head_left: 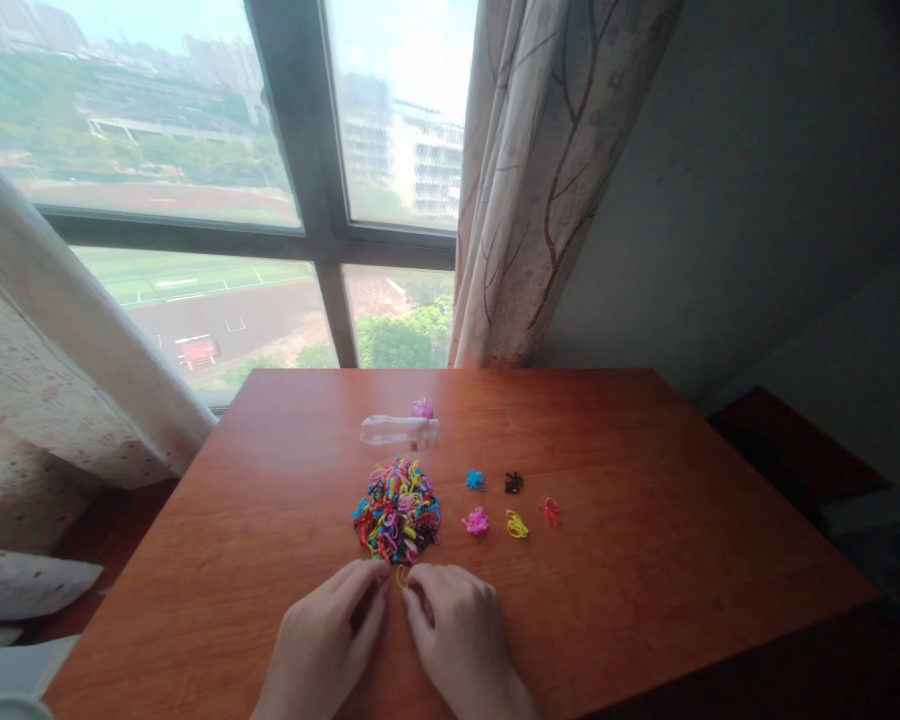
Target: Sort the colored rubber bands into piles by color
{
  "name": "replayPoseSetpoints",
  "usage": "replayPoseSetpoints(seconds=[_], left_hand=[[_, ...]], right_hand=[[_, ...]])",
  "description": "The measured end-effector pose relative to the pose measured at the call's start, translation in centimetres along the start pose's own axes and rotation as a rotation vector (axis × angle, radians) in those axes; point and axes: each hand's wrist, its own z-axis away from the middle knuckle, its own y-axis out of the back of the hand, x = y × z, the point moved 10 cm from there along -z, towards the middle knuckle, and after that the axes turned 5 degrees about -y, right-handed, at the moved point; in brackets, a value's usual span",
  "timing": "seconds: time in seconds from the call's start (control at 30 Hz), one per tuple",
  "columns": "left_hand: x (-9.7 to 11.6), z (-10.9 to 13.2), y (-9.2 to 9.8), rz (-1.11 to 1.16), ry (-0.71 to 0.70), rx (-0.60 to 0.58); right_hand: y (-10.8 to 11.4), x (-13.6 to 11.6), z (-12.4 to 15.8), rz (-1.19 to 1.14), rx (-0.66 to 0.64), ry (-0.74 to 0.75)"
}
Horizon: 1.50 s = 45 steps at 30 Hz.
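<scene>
A heap of small rubber bands in mixed colours [397, 508] lies on the wooden table [645, 520]. Just below the heap my left hand [328, 630] and my right hand [457, 630] meet, fingertips pinched together on a yellow rubber band [403, 576] at the heap's near edge. To the right of the heap lie small sorted clusters: blue bands [475, 480], black bands [513, 483], pink bands [476, 521], yellow bands [517, 525] and red bands [550, 511].
A clear plastic bottle [397, 430] lies on its side behind the heap, with a pink piece [422, 407] beside it. A patterned curtain [540, 180] and a window [285, 180] stand behind the table. A dark side table [787, 440] is at the right.
</scene>
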Motion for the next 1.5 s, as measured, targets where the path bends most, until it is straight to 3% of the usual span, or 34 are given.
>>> replayPoseSetpoints(seconds=[0.63,0.77,0.97,1.07,1.5], left_hand=[[-0.1,0.1,-0.2,0.007,-0.008,-0.013],[0.0,0.0,-0.2,0.009,0.003,-0.026],[0.0,0.1,-0.2,0.0,-0.002,-0.028],[0.0,0.1,-0.2,0.002,-0.004,-0.02],[-0.1,0.0,-0.1,-0.005,0.009,-0.023]], right_hand=[[0.3,0.0,0.3,-0.06,0.057,0.028],[2.5,2.5,0.5,-0.126,0.136,-0.021],[7.8,9.5,0.5,-0.058,0.327,-0.153],[9.2,11.7,0.5,-0.01,0.368,-0.189],[8.7,12.3,0.0,0.039,0.36,-0.247]])
